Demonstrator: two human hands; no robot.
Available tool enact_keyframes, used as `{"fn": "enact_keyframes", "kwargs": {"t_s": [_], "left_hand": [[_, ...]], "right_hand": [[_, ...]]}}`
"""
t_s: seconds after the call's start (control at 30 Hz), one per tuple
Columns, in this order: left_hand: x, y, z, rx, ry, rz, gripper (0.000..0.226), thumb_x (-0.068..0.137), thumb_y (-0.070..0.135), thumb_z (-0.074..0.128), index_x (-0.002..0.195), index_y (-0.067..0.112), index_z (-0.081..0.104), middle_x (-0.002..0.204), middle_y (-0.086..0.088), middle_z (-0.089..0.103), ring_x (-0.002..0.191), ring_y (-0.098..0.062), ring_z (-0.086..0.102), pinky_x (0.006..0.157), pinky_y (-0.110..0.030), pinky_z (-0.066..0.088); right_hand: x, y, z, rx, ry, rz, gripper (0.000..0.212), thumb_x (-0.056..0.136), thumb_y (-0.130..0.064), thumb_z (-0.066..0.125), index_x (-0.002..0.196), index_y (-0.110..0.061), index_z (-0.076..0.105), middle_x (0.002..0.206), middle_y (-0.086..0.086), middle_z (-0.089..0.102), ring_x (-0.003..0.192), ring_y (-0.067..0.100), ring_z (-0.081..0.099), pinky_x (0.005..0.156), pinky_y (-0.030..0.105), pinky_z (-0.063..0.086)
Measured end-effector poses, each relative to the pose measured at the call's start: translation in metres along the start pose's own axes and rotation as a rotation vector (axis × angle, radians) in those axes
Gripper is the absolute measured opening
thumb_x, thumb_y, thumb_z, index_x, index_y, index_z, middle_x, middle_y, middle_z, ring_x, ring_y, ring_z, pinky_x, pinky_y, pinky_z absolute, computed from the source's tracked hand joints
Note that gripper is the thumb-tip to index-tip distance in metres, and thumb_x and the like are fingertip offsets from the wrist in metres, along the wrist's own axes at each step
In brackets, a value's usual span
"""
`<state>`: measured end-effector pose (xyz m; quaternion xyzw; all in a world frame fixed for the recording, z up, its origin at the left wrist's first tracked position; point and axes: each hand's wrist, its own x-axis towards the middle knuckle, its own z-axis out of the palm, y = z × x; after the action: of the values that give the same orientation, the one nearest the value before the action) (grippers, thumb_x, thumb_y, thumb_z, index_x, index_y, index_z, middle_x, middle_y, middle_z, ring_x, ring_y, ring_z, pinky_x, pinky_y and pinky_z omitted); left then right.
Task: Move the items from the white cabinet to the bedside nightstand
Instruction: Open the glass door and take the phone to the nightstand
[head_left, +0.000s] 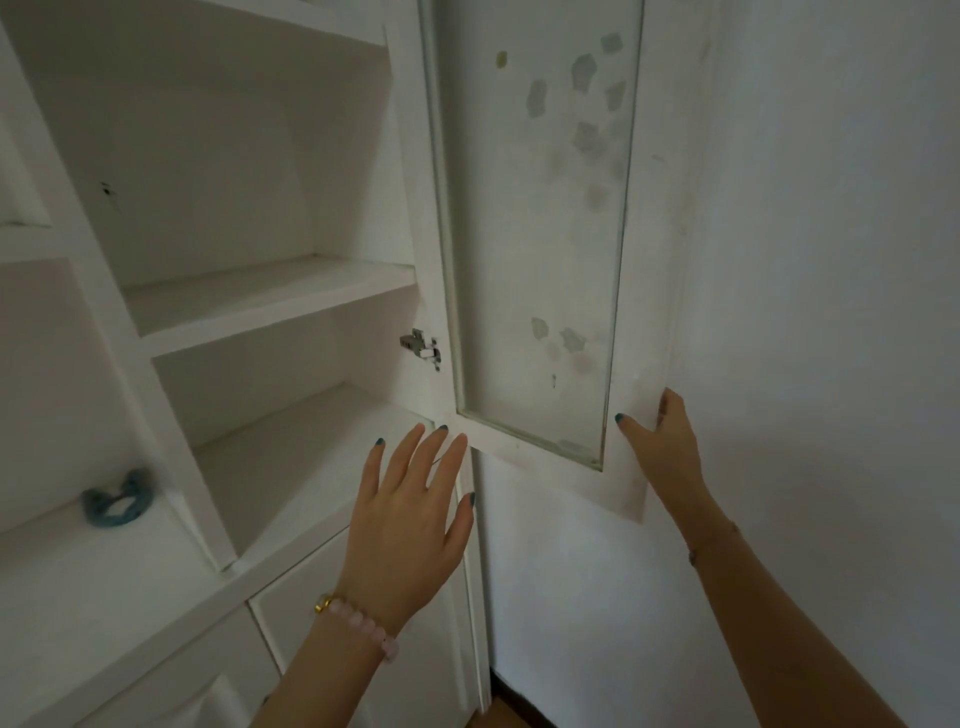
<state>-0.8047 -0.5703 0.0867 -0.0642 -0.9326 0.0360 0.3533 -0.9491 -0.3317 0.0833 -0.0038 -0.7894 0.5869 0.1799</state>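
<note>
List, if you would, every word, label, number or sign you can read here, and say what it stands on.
No text can be read in this view.
The cabinet door glass carries only pale greenish patches, no lettering.
The hinge shows no legible mark.
The blue item on the left shelf is blurred.

HOME INTERIOR: A built-in white cabinet (106, 291) with painted shelves (270, 296) stands against a plain plastered wall (831, 260), furnishing typical of a lived-in room in a house or flat. Its glass-paned door (540, 234), hung on an ordinary concealed hinge (421, 345), stands open. The pane is dotted with pale greenish patches (584, 70). A teal hair tie (117, 501) lies on a shelf in the neighbouring compartment, a personal touch. Panelled lower doors (431, 665) sit beneath the shelving, and a sliver of what looks like wooden floor (501, 714) shows at the foot of the wall.
</note>
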Motion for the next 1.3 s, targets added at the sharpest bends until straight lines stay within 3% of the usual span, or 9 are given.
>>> {"fn": "enact_keyframes", "kwargs": {"t_s": [0.2,0.3,0.37,0.57,0.73,0.8,0.93,1.1,1.3], "left_hand": [[-0.006,0.002,-0.007,-0.015,-0.018,0.006,0.051,0.090,0.038,0.036,0.127,0.009,0.057,0.128,-0.011,0.059,0.124,-0.030,0.052,0.104,-0.054,0.036],[-0.012,-0.001,-0.015,-0.024,-0.006,0.006,0.051,0.090,0.037,0.037,0.127,0.009,0.057,0.128,-0.011,0.059,0.124,-0.030,0.052,0.105,-0.053,0.034],[-0.017,-0.003,-0.021,-0.023,-0.005,0.008,0.051,0.090,0.037,0.037,0.128,0.009,0.057,0.128,-0.011,0.059,0.124,-0.030,0.052,0.105,-0.053,0.033],[-0.047,-0.019,-0.046,-0.035,-0.022,-0.026,0.051,0.091,0.037,0.037,0.129,0.010,0.056,0.128,-0.010,0.059,0.124,-0.029,0.052,0.104,-0.053,0.035],[-0.085,-0.048,-0.071,-0.002,-0.036,-0.085,0.050,0.090,0.036,0.037,0.128,0.009,0.056,0.127,-0.011,0.059,0.122,-0.031,0.053,0.102,-0.056,0.038],[-0.099,-0.064,-0.084,0.014,-0.033,-0.119,0.050,0.090,0.035,0.037,0.127,0.008,0.056,0.127,-0.012,0.059,0.121,-0.032,0.053,0.101,-0.055,0.039],[-0.130,-0.099,-0.106,0.066,-0.025,-0.207,0.049,0.089,0.035,0.038,0.128,0.009,0.054,0.128,-0.012,0.058,0.124,-0.030,0.051,0.103,-0.053,0.036],[-0.163,-0.132,-0.127,0.156,-0.063,-0.321,0.052,0.092,0.039,0.032,0.127,0.008,0.057,0.127,-0.014,0.060,0.122,-0.032,0.053,0.102,-0.054,0.037],[-0.179,-0.152,-0.135,0.217,-0.130,-0.437,0.065,0.099,0.045,0.011,0.126,0.008,0.057,0.125,-0.013,0.061,0.121,-0.032,0.054,0.102,-0.055,0.038]], "right_hand": [[-0.013,0.000,0.002,0.016,0.047,-0.039,0.042,0.093,-0.016,0.053,0.132,-0.008,0.041,0.127,0.010,0.053,0.115,0.026,0.051,0.097,0.038,0.043],[-0.034,-0.002,0.005,-0.058,0.100,-0.106,0.025,0.095,-0.012,0.048,0.119,-0.004,0.049,0.106,0.009,0.057,0.102,0.029,0.055,0.081,0.032,0.042],[-0.053,-0.006,0.010,-0.078,0.115,-0.158,0.020,0.095,-0.012,0.048,0.113,-0.005,0.053,0.100,0.007,0.059,0.095,0.029,0.058,0.078,0.034,0.045],[-0.124,-0.026,0.045,-0.084,0.114,-0.302,0.023,0.090,-0.015,0.058,0.113,-0.011,0.059,0.096,0.006,0.066,0.083,0.021,0.064,0.076,0.033,0.052],[-0.179,-0.057,0.102,-0.197,-0.035,-0.438,0.039,0.091,-0.021,0.058,0.127,-0.010,0.048,0.109,0.008,0.064,0.091,0.025,0.065,0.079,0.038,0.054],[-0.195,-0.071,0.130,-0.229,-0.139,-0.473,0.049,0.094,-0.024,0.053,0.138,-0.011,0.037,0.126,0.010,0.056,0.102,0.028,0.062,0.084,0.038,0.052],[-0.216,-0.090,0.181,-0.269,-0.452,-0.596,0.070,0.095,-0.028,0.051,0.148,-0.011,0.010,0.155,0.007,0.020,0.133,0.025,0.037,0.105,0.035,0.038],[-0.217,-0.110,0.230,-0.365,-0.634,-0.727,0.082,0.093,-0.026,0.053,0.148,-0.014,-0.007,0.157,0.004,-0.009,0.144,0.022,0.005,0.116,0.044,0.017],[-0.218,-0.103,0.264,-0.361,-0.615,-0.764,0.088,0.092,-0.022,0.052,0.144,-0.011,-0.018,0.149,-0.003,-0.027,0.144,0.018,-0.005,0.118,0.040,0.009]]}}
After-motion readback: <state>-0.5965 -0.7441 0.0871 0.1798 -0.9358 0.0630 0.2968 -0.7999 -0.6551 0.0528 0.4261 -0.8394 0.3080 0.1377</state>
